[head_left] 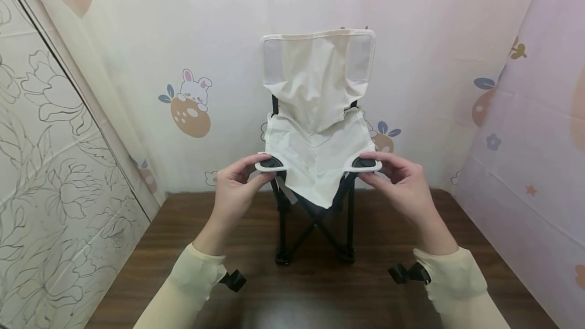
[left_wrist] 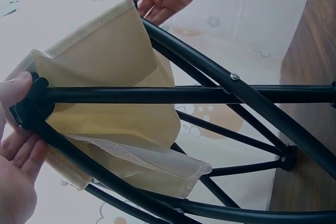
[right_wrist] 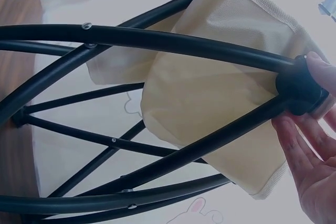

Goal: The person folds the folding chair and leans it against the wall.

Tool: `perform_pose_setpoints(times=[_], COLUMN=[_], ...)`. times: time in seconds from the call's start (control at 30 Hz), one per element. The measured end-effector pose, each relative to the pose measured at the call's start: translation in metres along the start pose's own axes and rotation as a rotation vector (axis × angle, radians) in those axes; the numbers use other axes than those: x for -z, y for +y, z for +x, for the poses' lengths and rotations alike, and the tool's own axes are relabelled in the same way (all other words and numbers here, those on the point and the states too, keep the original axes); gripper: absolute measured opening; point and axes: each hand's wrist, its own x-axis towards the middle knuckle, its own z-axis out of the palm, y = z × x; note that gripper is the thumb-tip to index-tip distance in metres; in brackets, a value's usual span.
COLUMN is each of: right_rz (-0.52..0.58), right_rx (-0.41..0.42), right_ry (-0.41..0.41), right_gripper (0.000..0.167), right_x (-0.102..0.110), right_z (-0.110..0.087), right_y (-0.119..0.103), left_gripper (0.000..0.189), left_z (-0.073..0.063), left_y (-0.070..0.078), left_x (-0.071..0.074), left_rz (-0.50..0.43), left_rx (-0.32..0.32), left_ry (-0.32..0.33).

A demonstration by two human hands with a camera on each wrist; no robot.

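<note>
A small folding chair (head_left: 320,141) with a cream fabric seat and back stands unfolded on crossed black legs. My left hand (head_left: 235,179) pinches the seat's front left corner, fingers on top and thumb beneath. At the front right corner my right hand (head_left: 399,176) does the same. Each corner has a black plastic joint (right_wrist: 299,85), where two black tubes (left_wrist: 131,94) meet under the fabric. The seat cloth sags in the middle, its front edge hanging to a point. A grey tag (head_left: 286,190) dangles below the left corner.
The chair's feet rest on a dark brown wooden table (head_left: 315,298). Behind it hangs a pale curtain (head_left: 114,131) printed with rabbits and fruit. Flower-patterned sheeting (head_left: 50,166) closes off the left side, and another printed sheet (head_left: 534,131) the right.
</note>
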Motion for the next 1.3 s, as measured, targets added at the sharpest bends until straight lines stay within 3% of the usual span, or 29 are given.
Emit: perform_pose_setpoints(times=[1.3], right_rz=[0.023], right_rx=[0.014], right_ry=[-0.001], right_gripper=[0.041], right_x=[-0.0063], right_z=[0.0034], right_y=[-0.0062], left_gripper=[0.038], left_z=[0.0044], left_y=[0.0009], left_x=[-0.0041], left_rz=[-0.004], left_rx=[0.001], left_ry=[-0.006])
